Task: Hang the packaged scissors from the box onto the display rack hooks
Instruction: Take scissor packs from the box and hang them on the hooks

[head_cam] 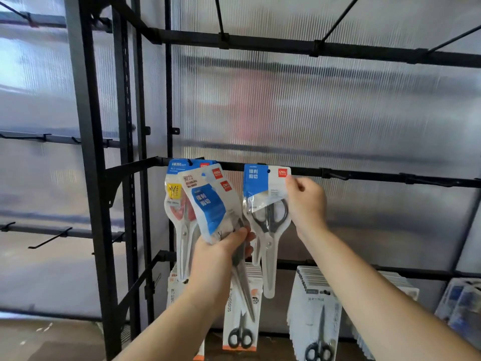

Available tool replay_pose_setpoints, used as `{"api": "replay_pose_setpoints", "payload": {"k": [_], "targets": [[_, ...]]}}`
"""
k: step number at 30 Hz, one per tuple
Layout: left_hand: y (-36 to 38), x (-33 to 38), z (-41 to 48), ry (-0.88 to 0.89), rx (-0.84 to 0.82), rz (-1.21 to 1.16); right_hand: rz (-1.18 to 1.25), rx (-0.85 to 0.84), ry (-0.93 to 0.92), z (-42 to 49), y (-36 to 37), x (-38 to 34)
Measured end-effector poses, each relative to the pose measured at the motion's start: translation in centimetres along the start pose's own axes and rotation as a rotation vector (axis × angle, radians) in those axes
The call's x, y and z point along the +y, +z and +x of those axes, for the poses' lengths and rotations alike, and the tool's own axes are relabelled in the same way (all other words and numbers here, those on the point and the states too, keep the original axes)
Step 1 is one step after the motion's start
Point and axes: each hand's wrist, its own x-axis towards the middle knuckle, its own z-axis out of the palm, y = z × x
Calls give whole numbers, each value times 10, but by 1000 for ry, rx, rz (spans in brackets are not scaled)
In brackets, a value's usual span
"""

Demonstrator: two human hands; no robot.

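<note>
The right hand (pixel 305 201) pinches the upper right corner of one scissors pack (pixel 265 204) between the thumb and the curled fingers. The grip is narrow and closed on the card. This pack has a blue and white card and black handles, and it hangs almost upright with its top edge at the rack bar (pixel 364 175). Whether its hole already sits on a hook, I cannot tell.

The left hand (pixel 221 254) is lower and to the left. Its fingers are wrapped round a bundle of packs (pixel 208 201) and grip it near the middle. The bundle is tilted: the tops lean up to the left and the blades point down to the right.

Just left of the bundle, partly behind it, a hung pack (pixel 179 204) with a yellow label reaches up to the same bar. Further right on the bar, two hooks (pixel 338 175) stick out.

Below, the lower packs (pixel 315 321) of black-handled scissors hang in rows. Behind everything stands a ribbed panel (pixel 338 113) which is translucent.
</note>
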Motion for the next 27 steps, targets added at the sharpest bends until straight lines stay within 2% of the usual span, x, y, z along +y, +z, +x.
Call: {"api": "replay_pose_setpoints", "payload": {"k": [4,11,18,21,23,27], "targets": [[3,2,0,17,-78,7,-42,26,-7,5,4,4],[6,4,0,-95,-96,-17,-195,34,-62,12,16,15],[7,5,3,-99,-99,7,-324,0,-68,21,18,21],[8,4,4,-83,-101,24,-301,17,-54,17,12,20],[9,3,5,-66,-117,50,-195,-35,-58,5,3,15],[14,-2,6,-41,-123,104,38,-330,12,-23,-13,-4]]}}
